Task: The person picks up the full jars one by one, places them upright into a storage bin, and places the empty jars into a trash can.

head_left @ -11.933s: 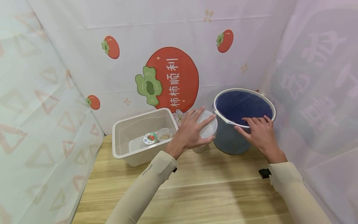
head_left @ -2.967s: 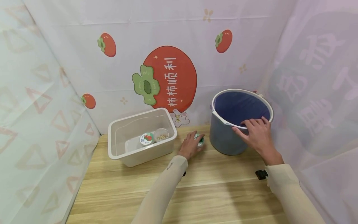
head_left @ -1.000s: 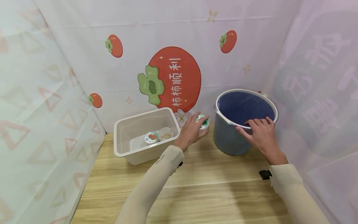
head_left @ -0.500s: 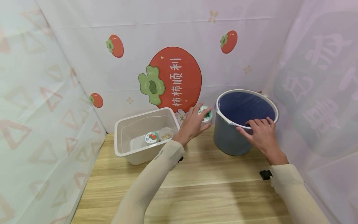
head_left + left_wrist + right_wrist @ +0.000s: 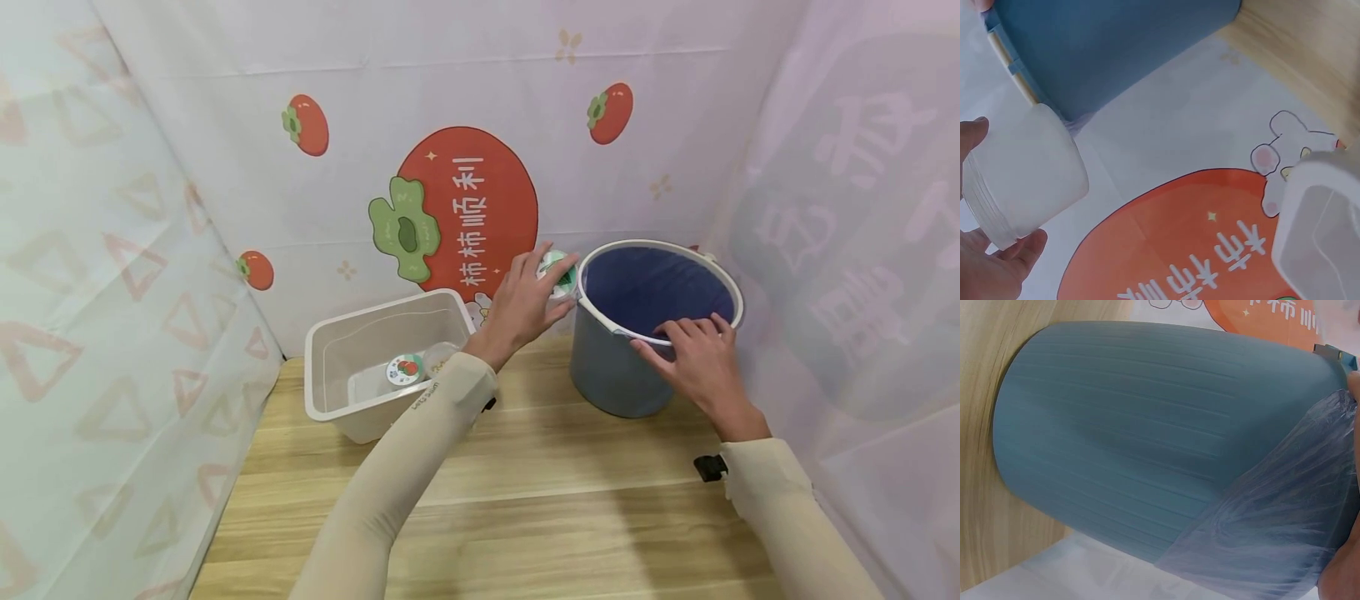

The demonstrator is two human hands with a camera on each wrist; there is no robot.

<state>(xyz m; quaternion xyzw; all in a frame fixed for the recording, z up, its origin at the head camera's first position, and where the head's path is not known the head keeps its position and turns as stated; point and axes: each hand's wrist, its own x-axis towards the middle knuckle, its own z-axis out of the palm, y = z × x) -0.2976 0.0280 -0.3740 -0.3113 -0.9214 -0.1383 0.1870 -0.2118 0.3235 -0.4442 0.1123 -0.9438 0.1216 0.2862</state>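
Observation:
My left hand (image 5: 517, 304) holds a small round jar (image 5: 558, 279) with a green-and-white lid up beside the left rim of the trash bin (image 5: 618, 375). In the left wrist view the jar (image 5: 1032, 172) is whitish and translucent, tilted, with thumb and fingers around its ribbed lid end. My right hand (image 5: 701, 362) grips the bin's near right rim, fingers over the inside and thumb outside. The blue-grey bin has a white rim ring and a dark blue inside; a thin plastic liner (image 5: 1272, 506) drapes over its outer wall in the right wrist view.
A beige tub (image 5: 310, 367) stands on the left of the wooden table (image 5: 525, 517). Inside it sit a jar with a red fruit picture on its lid (image 5: 405, 369) and a clear cup (image 5: 437, 357) of small pale pieces, partly hidden by my left wrist. Printed cloth walls enclose the table.
My left hand has lifted the green-lidded jar from the table, up and rightward to the bin's rim. Earliest, it held a whitish round container. The right hand stays on the rim.

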